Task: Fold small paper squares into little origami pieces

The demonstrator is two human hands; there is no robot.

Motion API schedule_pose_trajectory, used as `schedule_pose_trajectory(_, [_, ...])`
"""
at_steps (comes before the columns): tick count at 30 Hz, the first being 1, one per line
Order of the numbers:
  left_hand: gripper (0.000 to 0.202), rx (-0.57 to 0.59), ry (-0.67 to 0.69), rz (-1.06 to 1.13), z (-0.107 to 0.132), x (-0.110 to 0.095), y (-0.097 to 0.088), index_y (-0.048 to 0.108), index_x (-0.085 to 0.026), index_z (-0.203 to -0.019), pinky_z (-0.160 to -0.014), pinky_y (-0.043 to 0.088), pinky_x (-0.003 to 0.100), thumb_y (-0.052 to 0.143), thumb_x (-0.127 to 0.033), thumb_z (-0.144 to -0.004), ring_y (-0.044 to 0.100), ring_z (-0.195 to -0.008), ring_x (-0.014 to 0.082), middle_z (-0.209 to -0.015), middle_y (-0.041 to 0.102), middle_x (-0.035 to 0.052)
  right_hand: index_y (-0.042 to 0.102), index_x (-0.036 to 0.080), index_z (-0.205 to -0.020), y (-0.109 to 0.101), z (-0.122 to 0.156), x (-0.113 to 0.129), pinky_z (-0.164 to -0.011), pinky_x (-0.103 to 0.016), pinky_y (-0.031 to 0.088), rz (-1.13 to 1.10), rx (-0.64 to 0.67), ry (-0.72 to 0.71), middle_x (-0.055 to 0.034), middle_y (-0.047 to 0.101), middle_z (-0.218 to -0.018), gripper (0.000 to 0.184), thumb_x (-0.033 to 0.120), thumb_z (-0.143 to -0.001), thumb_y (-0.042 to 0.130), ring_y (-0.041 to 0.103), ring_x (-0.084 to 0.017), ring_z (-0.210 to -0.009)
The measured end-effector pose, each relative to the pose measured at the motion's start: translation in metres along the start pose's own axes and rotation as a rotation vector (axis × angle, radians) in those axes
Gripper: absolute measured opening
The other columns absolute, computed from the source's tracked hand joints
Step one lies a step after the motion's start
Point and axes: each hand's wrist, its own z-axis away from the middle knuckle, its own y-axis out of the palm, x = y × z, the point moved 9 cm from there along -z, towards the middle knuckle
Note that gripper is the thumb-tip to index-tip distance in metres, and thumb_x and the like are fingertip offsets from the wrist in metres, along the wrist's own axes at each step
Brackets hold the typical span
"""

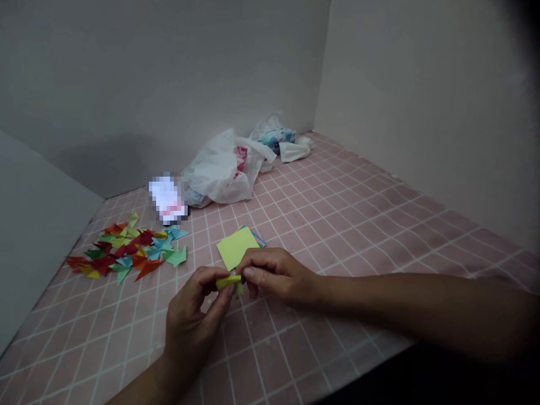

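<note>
A small folded piece of yellow paper (228,282) is held up between my two hands, just above the table. My left hand (197,315) pinches its left part between thumb and fingers. At the paper's right end, the fingertips of my right hand (278,277) are closed on it; exactly how they grip is partly hidden. Right behind my hands lies a stack of square coloured paper (237,247), yellow-green on top with blue, pink and green edges showing beneath. Off to the left spreads a pile of folded paper cranes (130,247) in red, orange, yellow, green and blue.
A phone with a lit, blurred screen (167,199) is behind the pile. White plastic bags (223,169) lie along the back wall, with a blue patterned packet (276,138) farther right. Walls bound the pink tiled tabletop (337,225) behind and on both sides.
</note>
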Motion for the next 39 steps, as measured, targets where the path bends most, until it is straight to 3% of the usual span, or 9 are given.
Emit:
schedule_pose_trajectory(10, [0.027,-0.041,-0.112,0.152,0.005,0.012,0.001,0.06,-0.027,-0.107,-0.071,0.055,0.017,0.066,-0.012,-0.085,0.067,-0.078,0.0102,-0.091,0.066,-0.0023,0.063,0.014,-0.084,-0.002,-0.001,0.011,-0.062,-0.023,0.044,0.135,-0.024,-0.104,0.0011,0.059,-0.07,0.01,0.022,-0.09,0.059,0.055,-0.01,-0.064])
schedule_pose_trajectory(14, [0.028,-0.025,-0.12,0.178,0.005,0.014,0.003,0.059,-0.027,-0.108,-0.073,0.055,0.019,0.066,-0.012,-0.086,0.067,-0.08,0.0109,-0.093,0.066,-0.0022,0.064,0.015,-0.082,-0.002,0.001,0.017,-0.068,-0.025,0.046,0.265,-0.058,-0.163,-0.0012,0.064,-0.075,0.009,0.021,-0.088,0.063,0.057,-0.012,-0.071])
schedule_pose_trajectory(21, [0.029,0.007,-0.145,0.179,0.008,0.017,0.008,0.059,-0.026,-0.109,-0.07,0.054,0.023,0.068,-0.013,-0.084,0.067,-0.079,0.013,-0.091,0.066,-0.0014,0.064,0.014,-0.078,-0.002,0.0,0.017,-0.065,-0.023,0.044,0.291,-0.07,-0.178,0.0001,0.062,-0.071,0.008,0.016,-0.086,0.064,0.056,-0.011,-0.066])
schedule_pose_trajectory(26, [0.028,-0.003,-0.236,0.315,0.004,0.017,0.009,0.06,-0.026,-0.107,-0.07,0.054,0.021,0.068,-0.014,-0.083,0.068,-0.077,0.0118,-0.086,0.068,-0.0026,0.06,0.016,-0.074,-0.002,0.001,0.016,-0.062,-0.022,0.041,0.311,-0.077,-0.15,0.003,0.057,-0.065,0.012,0.013,-0.086,0.061,0.051,-0.009,-0.061])
schedule_pose_trajectory(31, [0.023,0.063,-0.5,0.545,0.003,0.032,0.022,0.063,-0.021,-0.102,-0.064,0.054,0.023,0.071,-0.026,-0.082,0.066,-0.068,0.0129,-0.079,0.069,-0.0009,0.058,0.016,-0.074,-0.01,0.0,0.004,-0.057,-0.023,0.04,0.221,-0.149,-0.022,0.0017,0.059,-0.064,0.012,0.017,-0.086,0.059,0.053,-0.011,-0.058])
schedule_pose_trajectory(34, [0.018,0.102,-0.607,0.571,0.007,0.04,0.027,0.068,-0.018,-0.091,-0.059,0.049,0.022,0.07,-0.034,-0.083,0.06,-0.064,0.0119,-0.075,0.068,0.0003,0.057,0.017,-0.075,-0.013,-0.001,-0.008,-0.054,-0.023,0.042,0.089,-0.175,0.092,0.0019,0.059,-0.062,0.012,0.022,-0.086,0.058,0.055,-0.011,-0.054])
schedule_pose_trajectory(39, [0.027,0.122,-0.612,0.569,0.005,0.038,0.026,0.062,-0.017,-0.066,-0.053,0.04,0.021,0.071,-0.037,-0.082,0.05,-0.055,0.0101,-0.059,0.057,-0.0028,0.055,0.017,-0.074,-0.012,-0.001,-0.015,-0.051,-0.022,0.044,-0.046,-0.191,0.2,0.0035,0.058,-0.058,0.013,0.026,-0.083,0.06,0.054,-0.01,-0.051])
